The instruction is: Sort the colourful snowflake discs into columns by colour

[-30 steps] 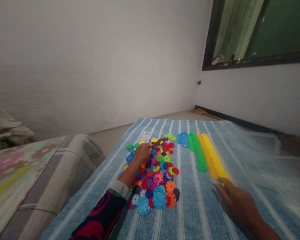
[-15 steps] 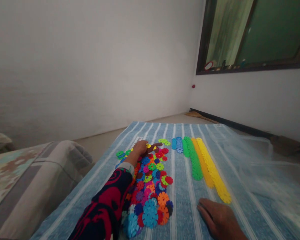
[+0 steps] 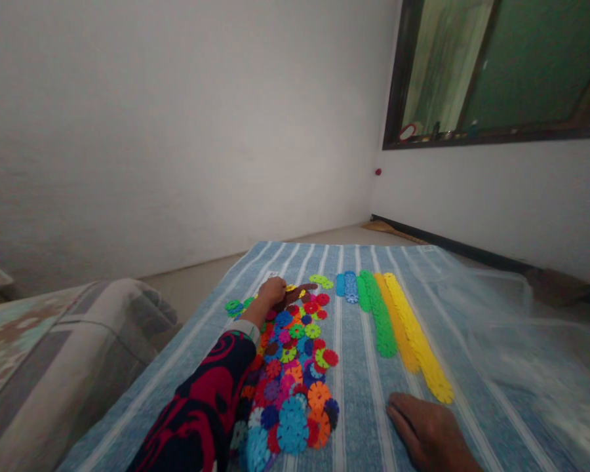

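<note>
My left hand (image 3: pixel 274 290) reaches to the far end of a long heap of mixed coloured notched discs (image 3: pixel 288 354). Its fingers are bent down at brown discs (image 3: pixel 295 295), and the fingertips are too small to make out. Near the front, my right hand (image 3: pixel 429 429) rests on the striped cloth, fingers together, with nothing seen in it. Between the hands lie overlapping rows of discs: yellow (image 3: pixel 417 334), orange-yellow (image 3: pixel 400 328), green (image 3: pixel 381 321) and blue (image 3: pixel 351 287). A few lime discs (image 3: pixel 321 281) lie beyond the heap.
Clear plastic containers (image 3: pixel 531 347) stand on the right side of the blue striped cloth (image 3: pixel 356 419). At the left is a draped, padded piece with patterned fabric (image 3: pixel 98 334). White walls rise behind, with a dark-framed window (image 3: pixel 511 72) at the upper right.
My left hand has shifted very slightly at the heap's far end. The whole view has tilted a little. My right hand stays in its place on the cloth.
</note>
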`<state>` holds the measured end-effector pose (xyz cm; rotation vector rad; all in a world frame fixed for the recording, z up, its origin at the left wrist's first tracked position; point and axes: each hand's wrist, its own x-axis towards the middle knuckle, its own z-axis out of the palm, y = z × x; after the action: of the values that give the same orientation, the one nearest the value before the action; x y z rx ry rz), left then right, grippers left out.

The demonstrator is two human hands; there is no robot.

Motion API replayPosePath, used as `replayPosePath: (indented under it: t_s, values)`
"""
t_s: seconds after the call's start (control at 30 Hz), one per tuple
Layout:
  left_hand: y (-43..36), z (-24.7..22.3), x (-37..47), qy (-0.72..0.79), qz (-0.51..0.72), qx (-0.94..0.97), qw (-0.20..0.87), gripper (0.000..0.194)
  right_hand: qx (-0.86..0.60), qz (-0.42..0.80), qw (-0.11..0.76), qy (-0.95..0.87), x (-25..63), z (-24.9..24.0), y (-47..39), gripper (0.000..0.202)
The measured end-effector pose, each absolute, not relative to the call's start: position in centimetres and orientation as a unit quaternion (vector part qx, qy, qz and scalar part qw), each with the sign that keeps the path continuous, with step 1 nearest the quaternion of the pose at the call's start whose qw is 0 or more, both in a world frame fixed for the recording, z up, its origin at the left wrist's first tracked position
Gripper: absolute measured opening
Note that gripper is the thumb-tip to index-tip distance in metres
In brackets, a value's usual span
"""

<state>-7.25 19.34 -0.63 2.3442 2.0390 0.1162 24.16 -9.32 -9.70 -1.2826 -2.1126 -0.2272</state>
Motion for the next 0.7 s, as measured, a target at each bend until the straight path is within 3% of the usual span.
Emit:
replayPosePath:
  t_s: [0.4,0.57,0.7]
  values:
    - [14.1,1.2,-6.6,0.655,0.164,0.736,0.055,0.024,-0.538,-0.040,0.309,-0.783,24.0,-9.2,-9.5,0.035]
    - [7.4,0.6,-2.2,0.503,0.170,0.824,0.198,0.024,-0.563,-0.011,0.358,-0.745,23.9,-7.7,-9.3,0.031]
    - [1.5,0.1,1.4,0.406,0.145,0.872,0.234,0.022,-0.576,0.023,0.385,-0.721,23.9,-6.8,-9.2,0.030]
